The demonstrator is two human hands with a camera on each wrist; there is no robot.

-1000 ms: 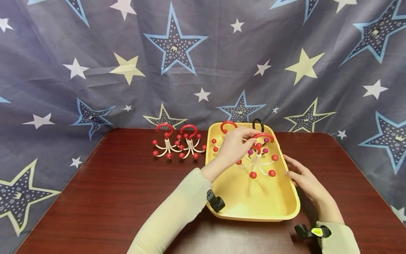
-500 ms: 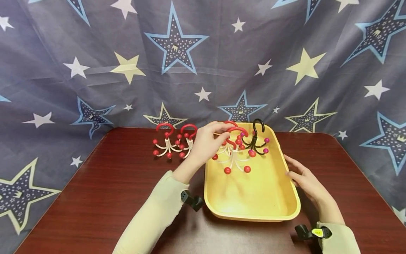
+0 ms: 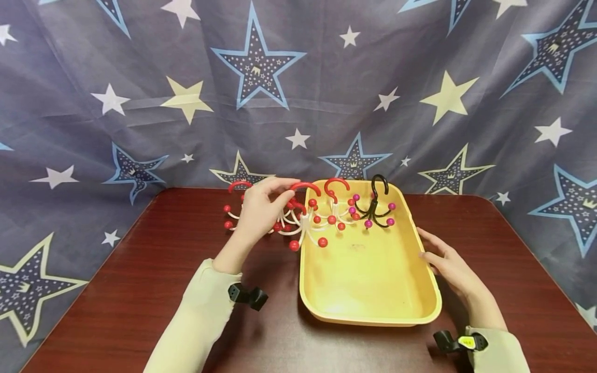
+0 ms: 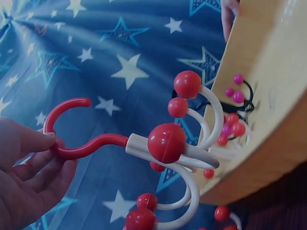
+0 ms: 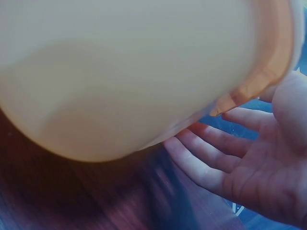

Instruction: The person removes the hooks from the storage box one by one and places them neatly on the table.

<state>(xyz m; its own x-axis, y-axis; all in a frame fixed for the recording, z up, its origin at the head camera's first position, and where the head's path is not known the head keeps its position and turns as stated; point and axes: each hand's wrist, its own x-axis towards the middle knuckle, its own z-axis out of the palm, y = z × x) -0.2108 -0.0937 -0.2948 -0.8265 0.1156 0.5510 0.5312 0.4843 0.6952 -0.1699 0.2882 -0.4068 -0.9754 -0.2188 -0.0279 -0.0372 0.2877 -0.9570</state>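
My left hand point(image 3: 258, 207) pinches the red curved top of a multi-arm hanging hook point(image 3: 304, 223) between thumb and fingers. That hook has a white stem and curved white arms tipped with red balls, and it overlaps the left rim of a yellow tray point(image 3: 368, 317). In the left wrist view the held hook point(image 4: 136, 146) points away from the palm. My right hand point(image 3: 450, 264) touches the tray's right outer side with nearly straight fingers. Inside the tray stand another red-and-white hook point(image 3: 335, 207) and a black hook point(image 3: 373, 208) with purple balls.
Behind my left hand, two more red-and-white hooks stand on the dark wooden table point(image 3: 140, 290). One shows its red top point(image 3: 240, 184); the other is mostly hidden by the hand and held hook. A star-patterned curtain point(image 3: 298, 93) hangs at the table's back edge.
My left hand has carried the held hook leftward from over the tray's middle to its left rim, uncovering the black hook and the other one in the tray. The right hand has stayed put.
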